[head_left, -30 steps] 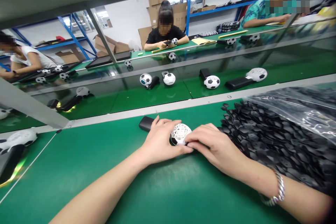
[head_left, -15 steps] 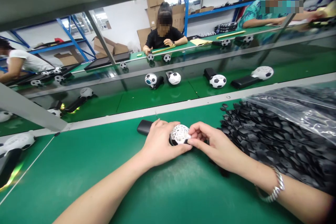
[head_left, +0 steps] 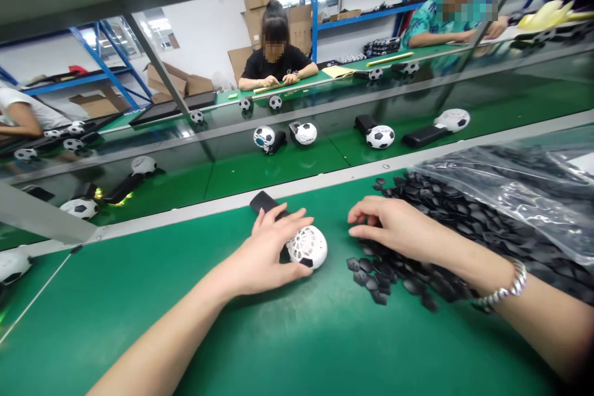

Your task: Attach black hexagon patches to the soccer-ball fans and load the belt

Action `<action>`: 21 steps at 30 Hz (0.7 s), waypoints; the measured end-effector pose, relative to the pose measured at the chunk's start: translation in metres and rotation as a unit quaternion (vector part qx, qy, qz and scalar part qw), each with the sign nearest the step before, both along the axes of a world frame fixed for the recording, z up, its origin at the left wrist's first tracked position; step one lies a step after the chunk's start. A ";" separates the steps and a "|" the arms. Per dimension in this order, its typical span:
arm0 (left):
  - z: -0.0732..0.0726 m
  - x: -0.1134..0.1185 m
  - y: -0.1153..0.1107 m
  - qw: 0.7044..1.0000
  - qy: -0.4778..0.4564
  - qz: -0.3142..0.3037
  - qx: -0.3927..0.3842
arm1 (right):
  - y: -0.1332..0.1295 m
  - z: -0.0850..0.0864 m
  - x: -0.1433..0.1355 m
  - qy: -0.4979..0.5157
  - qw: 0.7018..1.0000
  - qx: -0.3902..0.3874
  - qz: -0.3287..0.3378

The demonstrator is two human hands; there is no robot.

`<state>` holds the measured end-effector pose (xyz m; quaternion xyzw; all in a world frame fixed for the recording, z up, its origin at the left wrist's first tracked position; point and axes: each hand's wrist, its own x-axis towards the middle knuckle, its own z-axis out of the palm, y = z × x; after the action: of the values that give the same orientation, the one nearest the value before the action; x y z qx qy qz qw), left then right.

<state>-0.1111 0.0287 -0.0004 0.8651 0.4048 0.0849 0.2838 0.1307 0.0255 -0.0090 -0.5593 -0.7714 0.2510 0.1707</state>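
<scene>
My left hand [head_left: 262, 253] is closed round a soccer-ball-patterned head [head_left: 319, 247] joined to a black handle [head_left: 264, 201], which rests on the green bench. Its thumb presses at the near side of the ball and the fingers lie over the top, where a white openwork grille shows. A black patch is visible by the thumb. Apart from the ball, my right hand [head_left: 390, 223] hovers over the left edge of a heap of small black panels [head_left: 445, 216]. Its fingers are loosely bent, the thumb stands off from them, and nothing shows between them.
Behind a metal rail [head_left: 204, 207], a green conveyor [head_left: 260, 173] carries several ball-headed pieces with black handles. A clear plastic bag [head_left: 524, 185] covers part of the panel heap. Across the line sit a person in black [head_left: 278, 62] and others.
My right hand has left the ball and moved right to the black panels. The ball has turned in my left hand and sits slightly lower. The view has shifted a little.
</scene>
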 end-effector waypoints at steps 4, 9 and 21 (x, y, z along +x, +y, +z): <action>-0.005 0.004 -0.006 0.997 -0.019 0.080 0.015 | -0.005 -0.005 0.006 -0.162 0.986 0.043 0.016; -0.005 -0.003 0.002 0.994 -0.086 -0.047 -0.049 | -0.006 -0.009 0.002 -0.202 0.977 0.061 0.019; -0.010 -0.004 0.005 0.987 -0.133 -0.070 -0.058 | -0.011 -0.009 -0.008 -0.245 0.963 0.108 0.013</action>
<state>-0.1152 0.0333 -0.0106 0.8546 0.3062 0.1552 0.3896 0.1230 0.0146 -0.0179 -0.5717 -0.8195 0.0241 0.0323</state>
